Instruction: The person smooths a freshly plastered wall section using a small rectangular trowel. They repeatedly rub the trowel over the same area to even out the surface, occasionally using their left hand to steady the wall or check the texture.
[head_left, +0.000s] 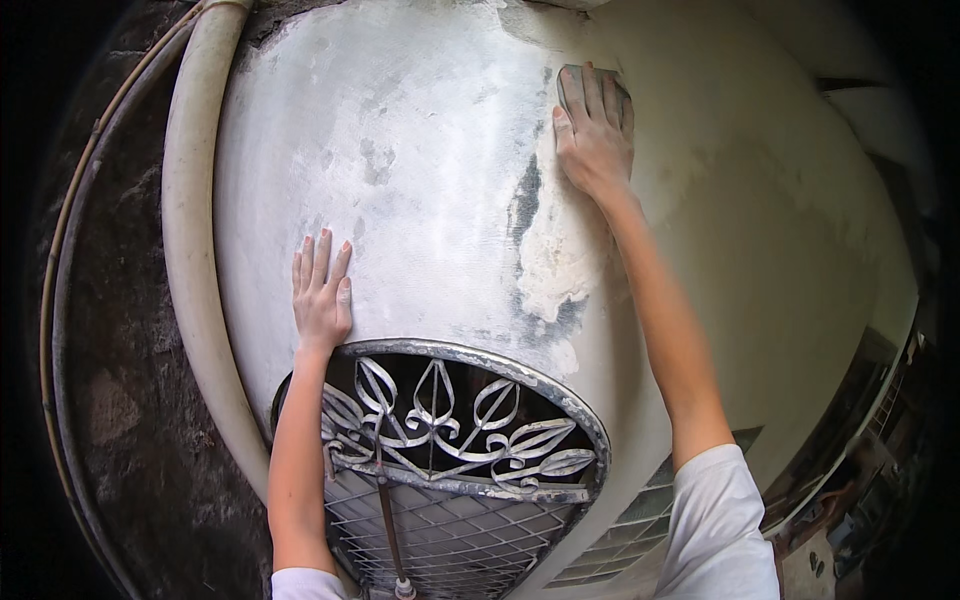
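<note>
My right hand (597, 135) is raised high on the white wall (430, 180). Under its fingers it holds a dark grey piece of sandpaper (624, 88) flat against the surface, mostly hidden by the hand. Just below is a rough cream-coloured patch (550, 260) with grey worn spots along its left edge. Lower and to the left, my left hand (322, 295) rests on the wall with fingers stretched out and holds nothing. Pale dust coats the fingers of both hands.
Below my hands stands an arched metal grille (435, 410) with leaf-shaped scrollwork and a lattice. A thick pale pipe (190, 200) runs down the left side, beside a dark rough wall (120, 400). At the lower right is a louvred window (635, 520).
</note>
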